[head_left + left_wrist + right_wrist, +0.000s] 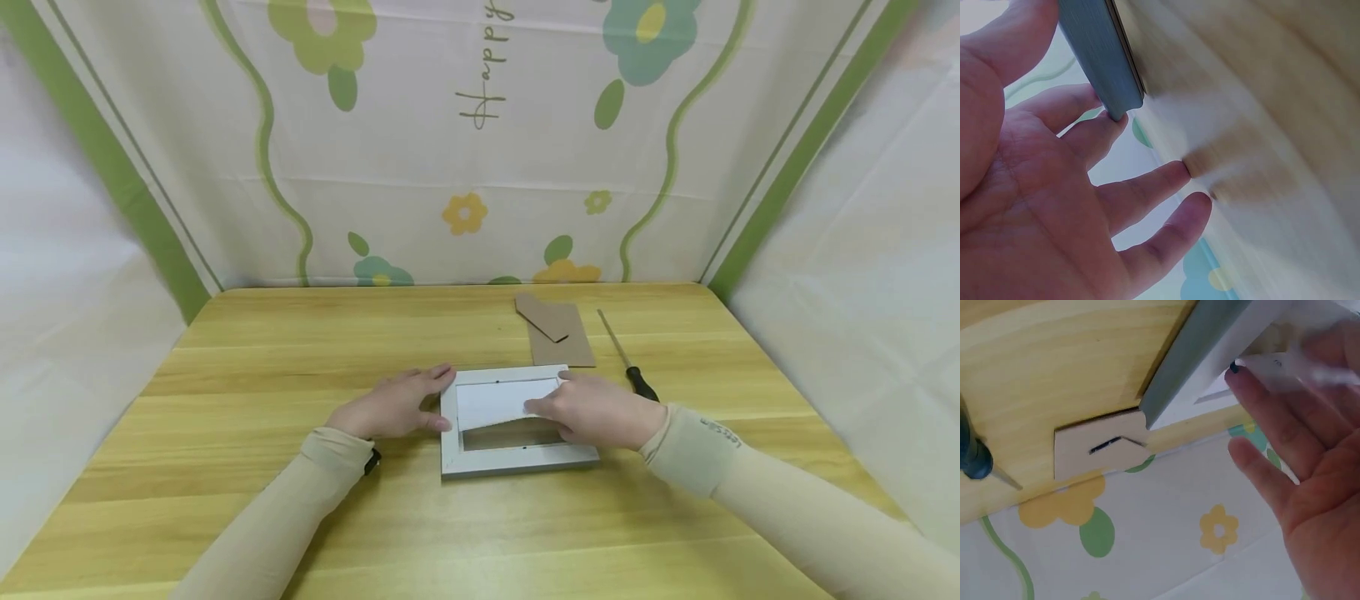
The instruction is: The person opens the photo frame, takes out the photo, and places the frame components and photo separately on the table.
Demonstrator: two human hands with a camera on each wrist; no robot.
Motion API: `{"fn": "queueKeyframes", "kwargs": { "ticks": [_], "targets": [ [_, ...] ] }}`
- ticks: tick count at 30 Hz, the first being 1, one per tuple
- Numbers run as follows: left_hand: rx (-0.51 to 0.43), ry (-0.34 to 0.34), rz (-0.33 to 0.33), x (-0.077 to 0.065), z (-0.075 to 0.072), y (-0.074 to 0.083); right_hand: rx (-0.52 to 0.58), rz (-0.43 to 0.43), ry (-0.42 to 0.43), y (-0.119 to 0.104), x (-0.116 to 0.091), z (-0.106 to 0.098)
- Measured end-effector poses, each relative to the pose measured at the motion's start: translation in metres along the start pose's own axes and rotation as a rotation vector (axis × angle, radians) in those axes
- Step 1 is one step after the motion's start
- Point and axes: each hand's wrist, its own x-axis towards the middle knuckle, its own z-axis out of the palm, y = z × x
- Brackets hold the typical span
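A white picture frame (517, 458) lies back side up on the table, small dark tabs along its inner edge. In its opening a white sheet (487, 404) sits askew, its near edge slanting and the inside showing below. My right hand (600, 410) reaches over the frame's right side and pinches the sheet, which looks blurred and partly see-through in the right wrist view. My left hand (397, 404) rests against the frame's left side, thumb at the edge and fingertips at the far corner. Two of its fingertips touch the tabletop (1260, 150) in the left wrist view.
Behind the frame lies a brown backing board (577, 350) with a fold-out stand (542, 317). To its right is a screwdriver (640, 383) with a black handle. A flower-printed cloth (420, 167) hangs along the table's far edge.
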Motion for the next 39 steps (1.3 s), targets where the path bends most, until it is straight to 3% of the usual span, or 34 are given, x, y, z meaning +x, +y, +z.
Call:
{"fn": "queueKeyframes", "kwargs": {
  "ticks": [9,13,19,24,33,39],
  "targets": [
    [0.002,-0.002,0.000,0.002,0.000,0.000,0.084,0.098,0.106,0.002,0.002,-0.004],
    [0.000,-0.002,-0.003,0.002,-0.001,0.000,0.087,0.141,0.174,0.005,0.000,-0.015],
    [-0.011,0.001,-0.013,0.001,-0.001,0.001,0.200,0.234,0.307,0.013,-0.005,-0.029],
    [-0.023,0.006,-0.017,0.000,-0.001,0.002,0.388,0.344,0.378,0.016,-0.007,-0.035],
    [-0.016,0.000,-0.007,-0.001,-0.002,0.003,0.960,0.664,0.331,0.013,-0.009,-0.032],
    [-0.058,0.009,0.024,-0.002,-0.004,0.002,1.154,0.775,0.344,0.008,0.000,-0.024]
  ]
}}
